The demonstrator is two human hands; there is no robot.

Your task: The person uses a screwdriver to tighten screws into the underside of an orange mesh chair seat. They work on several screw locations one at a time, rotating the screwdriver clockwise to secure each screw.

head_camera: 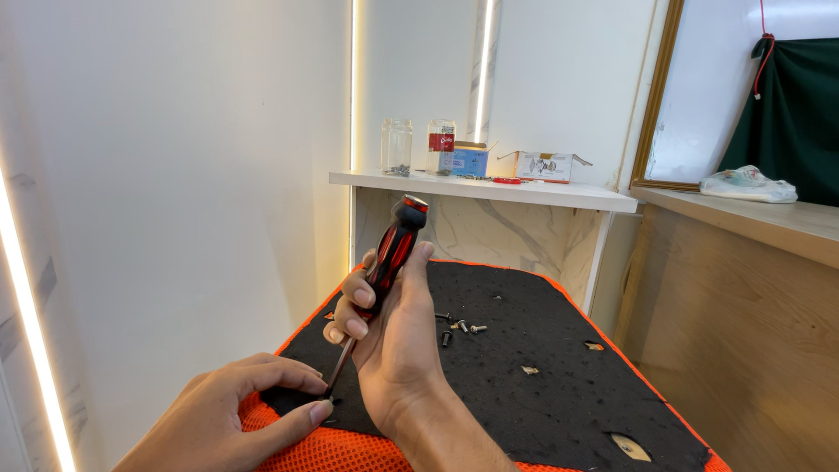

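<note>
On the black mat [542, 385], right hand [393, 336] grips screwdriver [389, 262]; left hand [236, 411] pinches its hidden tip.

Bright, sharp view; glaring wall light strips [353, 79].

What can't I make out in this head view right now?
- Screwdriver tip: hidden behind the left hand fingertips; no fastener visible there.
- Right hand palm side: turned away from the camera.
- Loose screws on the black fabric: too small to tell type.
- Jar contents on the shelf: too small.
- Orange mesh: cut off by the bottom edge.
</note>
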